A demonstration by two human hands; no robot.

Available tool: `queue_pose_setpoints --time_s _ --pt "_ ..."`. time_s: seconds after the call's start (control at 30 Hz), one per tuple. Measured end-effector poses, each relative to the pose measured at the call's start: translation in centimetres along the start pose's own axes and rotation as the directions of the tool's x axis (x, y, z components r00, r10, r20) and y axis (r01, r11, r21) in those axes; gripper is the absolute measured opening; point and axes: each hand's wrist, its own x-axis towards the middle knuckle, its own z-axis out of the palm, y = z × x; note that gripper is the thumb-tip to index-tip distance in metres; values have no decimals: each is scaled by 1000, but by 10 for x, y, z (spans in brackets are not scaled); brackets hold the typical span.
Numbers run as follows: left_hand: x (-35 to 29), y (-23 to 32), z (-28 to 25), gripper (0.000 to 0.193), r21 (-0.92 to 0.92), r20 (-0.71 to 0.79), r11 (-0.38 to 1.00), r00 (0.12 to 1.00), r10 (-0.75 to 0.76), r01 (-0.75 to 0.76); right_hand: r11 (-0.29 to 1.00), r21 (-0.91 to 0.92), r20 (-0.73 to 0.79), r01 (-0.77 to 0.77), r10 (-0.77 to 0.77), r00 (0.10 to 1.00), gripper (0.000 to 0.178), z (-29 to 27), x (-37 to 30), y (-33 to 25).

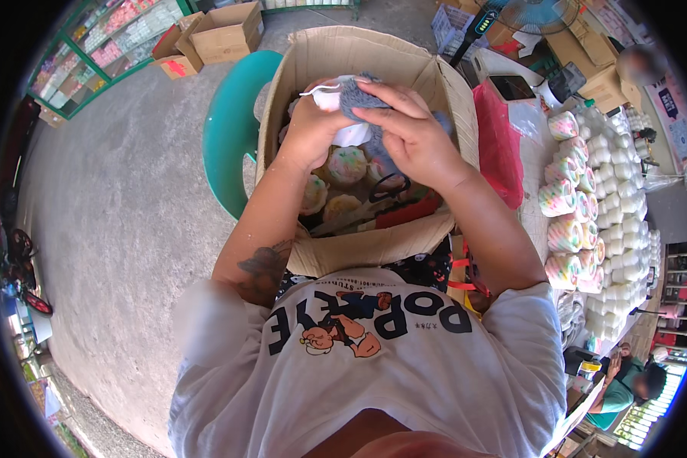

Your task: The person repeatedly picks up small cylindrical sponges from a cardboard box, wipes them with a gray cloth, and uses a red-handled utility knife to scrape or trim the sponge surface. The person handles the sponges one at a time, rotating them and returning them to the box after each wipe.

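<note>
Above an open cardboard box, my left hand is wrapped round a white cup-like piece with faint pastel specks. A thin white strip shows at its upper left. My right hand grips a grey cloth and presses it against the piece's upper right side. The fingers and cloth hide much of its shape. Below, several rounded pieces with pink, green and yellow specks lie in the box. A black-handled tool, perhaps scissors, rests near a red item.
A teal plastic chair stands left of the box. On the right, a table holds a pink plastic bag, a phone and rows of stacked white and pastel cups. A fan is behind. Another person sits far right.
</note>
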Motion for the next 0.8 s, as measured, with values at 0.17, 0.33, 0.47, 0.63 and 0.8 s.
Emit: queue_pose_setpoints --time_s 0.17,0.33,0.47,0.63,0.8 --pt "-1 18 6 43 -391 5 906 984 -178 166 876 252 -172 -411 458 872 36 -22 -2 40" --pt "-1 7 10 42 -298 1 932 976 -217 208 989 -89 -26 119 -121 992 23 14 5 -16" --pt "3 -1 10 39 -284 -61 940 974 -217 192 989 81 -121 -119 129 984 22 17 7 20" --pt "-6 2 8 40 -77 -144 985 976 -165 155 974 -131 11 182 -182 983 23 29 0 -14" --pt "-5 7 16 47 -191 -38 966 982 -187 176 921 180 -242 -344 381 892 24 -2 6 67"
